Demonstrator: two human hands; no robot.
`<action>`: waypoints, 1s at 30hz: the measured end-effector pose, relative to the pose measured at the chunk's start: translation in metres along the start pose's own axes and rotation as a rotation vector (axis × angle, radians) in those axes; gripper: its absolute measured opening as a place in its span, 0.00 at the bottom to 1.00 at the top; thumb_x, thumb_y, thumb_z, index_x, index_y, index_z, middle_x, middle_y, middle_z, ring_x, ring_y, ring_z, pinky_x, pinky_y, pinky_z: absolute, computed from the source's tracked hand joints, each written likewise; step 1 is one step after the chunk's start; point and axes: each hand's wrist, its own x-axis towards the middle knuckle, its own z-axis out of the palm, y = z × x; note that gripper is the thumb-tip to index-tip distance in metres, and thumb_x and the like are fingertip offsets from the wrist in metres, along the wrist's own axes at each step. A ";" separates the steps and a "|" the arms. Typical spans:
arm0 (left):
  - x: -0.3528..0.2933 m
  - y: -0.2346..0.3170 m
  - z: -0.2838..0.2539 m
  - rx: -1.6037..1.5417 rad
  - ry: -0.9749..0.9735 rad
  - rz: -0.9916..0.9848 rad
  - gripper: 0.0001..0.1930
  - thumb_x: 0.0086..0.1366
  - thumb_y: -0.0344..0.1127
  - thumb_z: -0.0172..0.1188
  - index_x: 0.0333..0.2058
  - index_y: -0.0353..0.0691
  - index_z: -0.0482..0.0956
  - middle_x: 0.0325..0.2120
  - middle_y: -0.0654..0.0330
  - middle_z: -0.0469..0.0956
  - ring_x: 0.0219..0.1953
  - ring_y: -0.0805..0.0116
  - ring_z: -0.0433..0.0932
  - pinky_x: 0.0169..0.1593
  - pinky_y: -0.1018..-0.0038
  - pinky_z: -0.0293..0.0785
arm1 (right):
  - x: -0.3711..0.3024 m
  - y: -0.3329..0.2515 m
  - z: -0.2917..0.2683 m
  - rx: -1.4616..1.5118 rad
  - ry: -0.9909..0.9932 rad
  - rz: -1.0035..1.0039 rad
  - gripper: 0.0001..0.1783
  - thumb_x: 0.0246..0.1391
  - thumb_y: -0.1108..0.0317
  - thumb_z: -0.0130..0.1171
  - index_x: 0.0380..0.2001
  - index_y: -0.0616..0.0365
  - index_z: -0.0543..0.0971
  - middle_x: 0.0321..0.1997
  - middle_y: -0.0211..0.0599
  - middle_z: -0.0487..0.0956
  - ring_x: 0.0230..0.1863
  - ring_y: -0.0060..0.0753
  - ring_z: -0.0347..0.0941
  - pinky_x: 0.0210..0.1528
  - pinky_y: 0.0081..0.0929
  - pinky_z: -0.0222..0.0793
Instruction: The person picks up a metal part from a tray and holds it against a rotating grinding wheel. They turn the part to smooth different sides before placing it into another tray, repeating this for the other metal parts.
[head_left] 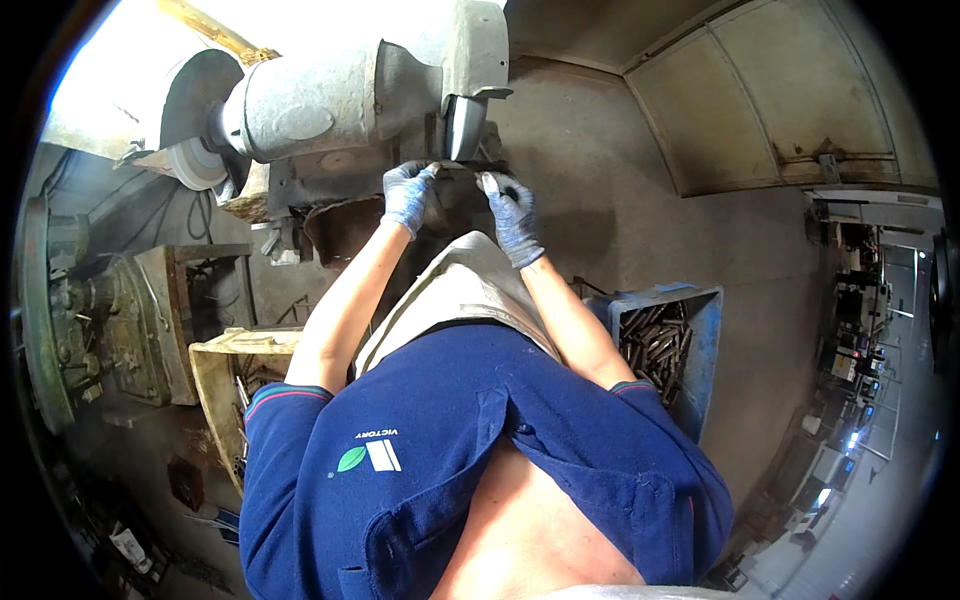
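Note:
My left hand [406, 197], in a blue and grey work glove, is closed with thumb and fingertips pinched together. My right hand [515, 216], gloved the same way, pinches at about the same height a little to the right. Between them runs a thin dark bar-like piece [460, 167], its exact kind too small to make out. It lies just under the right wheel [466, 128] of a grey bench grinder [315, 105]; whether piece and wheel touch, I cannot tell. A guard covers the top of that wheel.
A second, pale wheel [196, 164] sits at the grinder's left end. By my right arm stands a blue crate [707, 345] holding many metal rods; by my left, a yellowish bin [215, 375] with metal parts. Green machinery [125, 320] is at far left, a metal cabinet [750, 95] at far right.

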 end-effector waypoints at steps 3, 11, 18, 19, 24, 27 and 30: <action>0.000 0.006 -0.017 0.023 0.016 0.007 0.06 0.58 0.29 0.61 0.33 0.33 0.81 0.25 0.64 0.79 0.26 0.77 0.72 0.33 0.80 0.69 | -0.001 0.004 0.016 0.047 -0.009 -0.001 0.07 0.51 0.67 0.62 0.29 0.61 0.81 0.30 0.27 0.79 0.33 0.17 0.71 0.40 0.20 0.68; -0.007 0.023 -0.043 -0.071 -0.039 -0.057 0.06 0.59 0.27 0.60 0.35 0.33 0.80 0.27 0.63 0.80 0.29 0.78 0.74 0.35 0.81 0.70 | -0.002 0.001 0.029 0.074 -0.133 -0.049 0.08 0.48 0.72 0.63 0.33 0.63 0.81 0.37 0.40 0.81 0.42 0.30 0.75 0.45 0.24 0.70; -0.079 0.059 -0.044 0.075 -0.170 0.269 0.09 0.57 0.24 0.61 0.38 0.31 0.80 0.30 0.61 0.80 0.30 0.78 0.75 0.37 0.82 0.72 | -0.058 -0.105 -0.005 -0.511 -0.234 -0.729 0.21 0.43 0.70 0.65 0.44 0.62 0.78 0.50 0.50 0.74 0.54 0.46 0.70 0.55 0.34 0.67; -0.078 0.059 -0.042 0.108 -0.185 0.307 0.09 0.56 0.23 0.62 0.38 0.31 0.80 0.31 0.60 0.81 0.32 0.79 0.76 0.39 0.81 0.73 | -0.062 -0.108 -0.011 -0.512 -0.228 -0.746 0.24 0.42 0.68 0.67 0.46 0.62 0.77 0.51 0.52 0.74 0.55 0.47 0.70 0.56 0.34 0.65; -0.087 0.070 -0.018 0.030 -0.341 0.387 0.09 0.57 0.24 0.62 0.38 0.32 0.80 0.30 0.63 0.80 0.31 0.81 0.74 0.36 0.83 0.71 | -0.078 -0.123 -0.036 -0.557 -0.147 -0.791 0.27 0.42 0.60 0.68 0.46 0.62 0.76 0.51 0.54 0.73 0.51 0.52 0.72 0.53 0.37 0.69; -0.085 0.070 -0.006 0.034 -0.481 0.271 0.10 0.58 0.27 0.62 0.39 0.32 0.80 0.28 0.66 0.80 0.28 0.83 0.72 0.32 0.85 0.68 | -0.094 -0.133 -0.055 -0.592 -0.055 -0.715 0.26 0.41 0.61 0.68 0.45 0.61 0.77 0.51 0.52 0.73 0.52 0.51 0.72 0.53 0.36 0.69; -0.096 0.081 -0.002 0.135 -0.494 0.159 0.12 0.57 0.28 0.62 0.40 0.28 0.78 0.29 0.63 0.79 0.28 0.81 0.71 0.30 0.84 0.66 | -0.122 -0.138 -0.080 -0.618 0.077 -0.564 0.23 0.40 0.64 0.68 0.42 0.61 0.78 0.51 0.51 0.73 0.54 0.49 0.70 0.55 0.34 0.67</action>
